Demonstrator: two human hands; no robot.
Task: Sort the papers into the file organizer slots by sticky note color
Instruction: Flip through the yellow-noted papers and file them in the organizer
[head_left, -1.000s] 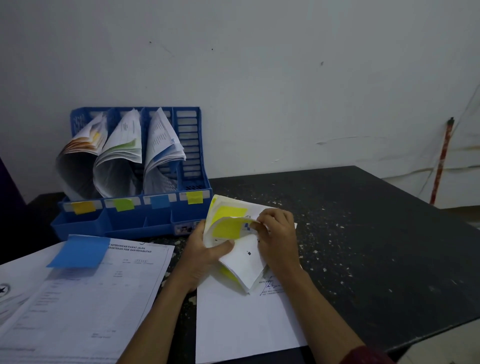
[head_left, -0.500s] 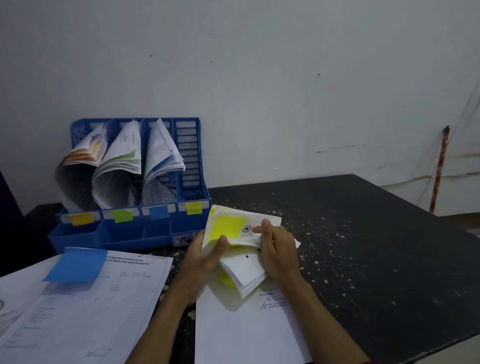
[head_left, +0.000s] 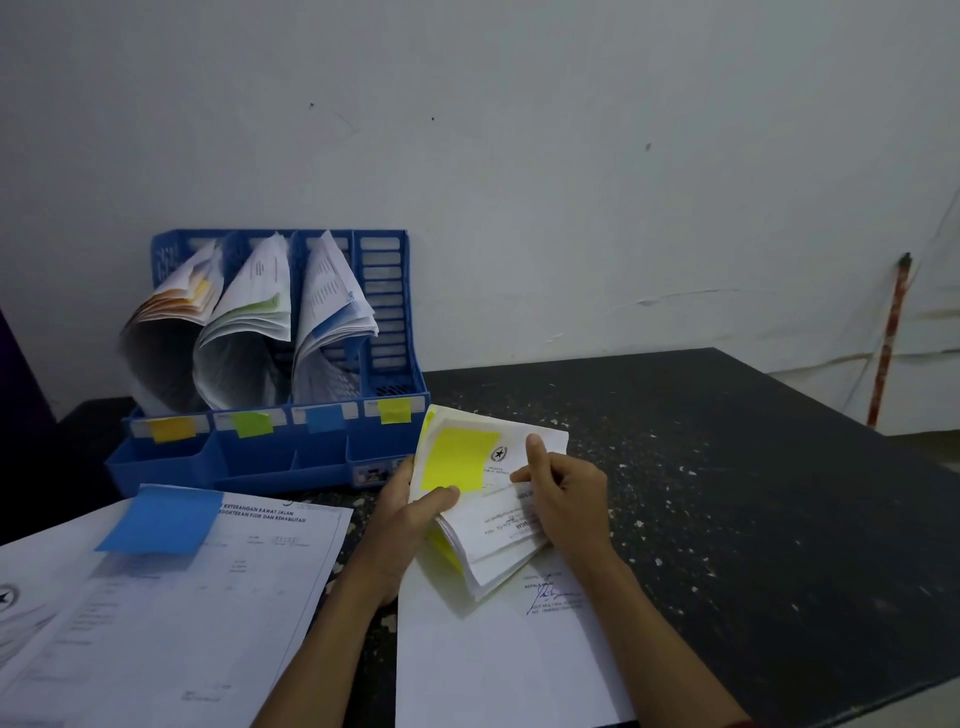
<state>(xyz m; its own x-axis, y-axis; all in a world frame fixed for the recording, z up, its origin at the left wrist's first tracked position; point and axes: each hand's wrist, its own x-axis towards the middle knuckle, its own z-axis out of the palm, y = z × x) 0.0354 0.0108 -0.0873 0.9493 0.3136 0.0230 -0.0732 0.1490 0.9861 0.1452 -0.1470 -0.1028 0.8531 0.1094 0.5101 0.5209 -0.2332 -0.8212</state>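
A folded bundle of papers (head_left: 498, 540) with a yellow sticky note (head_left: 457, 460) on top is held over a flat white sheet (head_left: 498, 660). My left hand (head_left: 410, 525) grips the bundle's left edge, thumb on the note. My right hand (head_left: 566, 499) holds its right side, thumb raised on the top page. The blue file organizer (head_left: 322, 462) stands at the back left. Its slots carry orange (head_left: 172, 429), green (head_left: 253, 423), blue (head_left: 325, 419) and yellow (head_left: 394, 410) labels. The three left slots hold curled papers; the yellow slot shows none.
A stack of papers (head_left: 156, 613) with a blue sticky note (head_left: 161, 519) lies at the front left. The dark speckled table (head_left: 727, 493) extends right to its edge. A white wall is behind, with a red stick (head_left: 888, 343) leaning at the right.
The curled top pages have been pressed flatter, so the yellow note lies smooth. The bundle has lifted a little and both hands have shifted with it.
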